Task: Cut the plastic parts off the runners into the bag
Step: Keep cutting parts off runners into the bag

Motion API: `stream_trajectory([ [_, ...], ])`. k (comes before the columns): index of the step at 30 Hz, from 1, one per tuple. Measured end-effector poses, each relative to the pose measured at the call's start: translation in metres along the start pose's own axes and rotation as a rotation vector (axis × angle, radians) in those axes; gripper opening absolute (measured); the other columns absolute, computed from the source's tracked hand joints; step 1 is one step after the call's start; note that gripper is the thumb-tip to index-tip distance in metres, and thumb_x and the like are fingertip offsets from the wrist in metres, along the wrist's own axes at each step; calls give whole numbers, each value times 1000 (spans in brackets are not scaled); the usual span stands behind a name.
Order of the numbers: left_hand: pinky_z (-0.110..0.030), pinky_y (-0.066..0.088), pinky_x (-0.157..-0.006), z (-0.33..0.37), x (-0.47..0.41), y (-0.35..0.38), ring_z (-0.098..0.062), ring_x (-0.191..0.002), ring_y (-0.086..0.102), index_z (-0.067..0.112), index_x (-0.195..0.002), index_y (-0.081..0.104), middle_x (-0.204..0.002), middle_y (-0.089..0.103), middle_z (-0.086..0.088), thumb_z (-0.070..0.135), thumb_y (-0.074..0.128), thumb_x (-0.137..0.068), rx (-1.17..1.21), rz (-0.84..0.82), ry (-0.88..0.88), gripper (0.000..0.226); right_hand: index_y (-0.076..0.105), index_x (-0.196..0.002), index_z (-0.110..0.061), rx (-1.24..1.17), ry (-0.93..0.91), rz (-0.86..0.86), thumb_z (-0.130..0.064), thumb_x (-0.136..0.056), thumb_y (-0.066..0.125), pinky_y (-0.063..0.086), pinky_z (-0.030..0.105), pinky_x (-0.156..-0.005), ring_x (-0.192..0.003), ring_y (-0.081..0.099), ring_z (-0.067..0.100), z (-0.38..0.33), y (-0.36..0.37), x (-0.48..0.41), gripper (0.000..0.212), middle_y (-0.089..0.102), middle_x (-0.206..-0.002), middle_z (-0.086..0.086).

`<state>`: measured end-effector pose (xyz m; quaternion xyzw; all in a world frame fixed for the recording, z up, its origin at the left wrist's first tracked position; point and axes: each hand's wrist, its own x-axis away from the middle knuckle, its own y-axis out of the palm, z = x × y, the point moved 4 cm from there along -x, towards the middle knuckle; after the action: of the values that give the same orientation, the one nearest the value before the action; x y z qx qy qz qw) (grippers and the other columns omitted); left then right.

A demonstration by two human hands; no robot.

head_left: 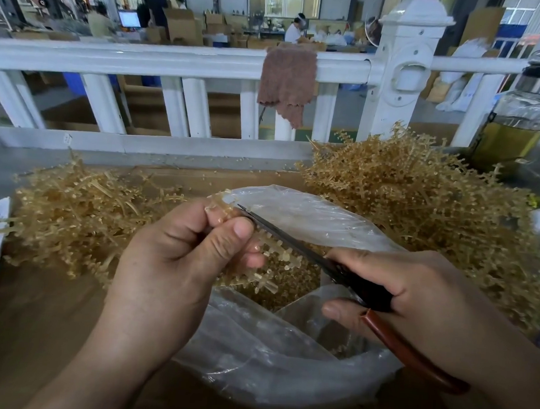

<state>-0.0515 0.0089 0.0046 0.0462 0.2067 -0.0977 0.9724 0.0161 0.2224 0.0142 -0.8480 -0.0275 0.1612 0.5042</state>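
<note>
My left hand (175, 255) pinches a translucent amber runner (271, 252) with small parts along it, held over the open clear plastic bag (270, 357). My right hand (422, 294) grips scissors (347, 273) with dark blades and red-brown handles. The blade tips lie against the runner just beside my left thumb. Loose cut amber parts (288, 285) lie inside the bag.
A pile of amber runners (421, 208) sits at the right, another pile (76, 219) at the left, both on the brown table (29, 331). A white railing (176, 60) with a brown cloth (287, 81) stands behind. A glass bottle (520, 126) is at far right.
</note>
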Motion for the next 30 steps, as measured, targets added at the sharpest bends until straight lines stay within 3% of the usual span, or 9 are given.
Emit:
stream_trajectory([
  [6, -16, 56, -61, 2, 2, 3, -17, -67, 76, 15, -72, 62, -76, 74, -4, 28, 68, -82, -38, 2, 25, 18, 55, -120, -45, 6, 1, -10, -74, -78, 48, 44, 22, -50, -65, 60, 2, 0, -1, -1, 52, 60, -76, -14],
  [13, -11, 53, -59, 4, 3, 5, -12, -64, 74, -3, -83, 61, -75, 75, -4, 28, 65, -85, -101, 1, 59, 31, 59, -121, -41, 2, -5, -9, -72, -79, 49, 42, 18, -47, -62, 59, 0, -3, -3, 0, 53, 59, -71, -16],
  [16, -8, 51, -59, 5, 4, 4, -9, -64, 74, 2, -80, 62, -74, 76, -2, 31, 65, -86, -149, 14, 58, 30, 60, -118, -40, 17, -12, -11, -71, -81, 48, 42, 18, -45, -60, 59, 1, -5, -3, 0, 50, 59, -69, -16],
  [20, -14, 55, -60, 2, 3, 3, -17, -66, 75, 5, -79, 61, -74, 75, -3, 31, 66, -86, -74, 23, 31, 28, 60, -115, -37, 12, -7, 11, -69, -80, 51, 42, 23, -43, -58, 59, 2, -6, -4, 0, 48, 59, -69, -15],
  [25, -15, 55, -59, 0, 2, 2, -17, -65, 74, 0, -81, 61, -73, 74, -8, 31, 67, -84, -45, 28, 18, 32, 60, -121, -39, -6, -3, -8, -67, -81, 52, 41, 12, -46, -60, 59, -4, -7, -3, -1, 49, 60, -69, -21],
  [28, -18, 54, -58, -6, 1, 2, -20, -64, 74, 5, -79, 63, -71, 72, -9, 31, 71, -81, 17, 32, -31, 28, 63, -121, -40, -27, 9, -31, -70, -81, 51, 38, 9, -48, -62, 59, -5, -7, -3, -2, 52, 60, -72, -24],
  [30, -21, 55, -59, -10, -1, 2, -22, -65, 72, 18, -79, 68, -70, 71, -10, 28, 82, -81, 77, 23, -55, 16, 62, -122, -43, -37, 19, -47, -72, -78, 50, 38, 8, -50, -66, 59, -7, -6, -1, -2, 54, 61, -79, -28],
])
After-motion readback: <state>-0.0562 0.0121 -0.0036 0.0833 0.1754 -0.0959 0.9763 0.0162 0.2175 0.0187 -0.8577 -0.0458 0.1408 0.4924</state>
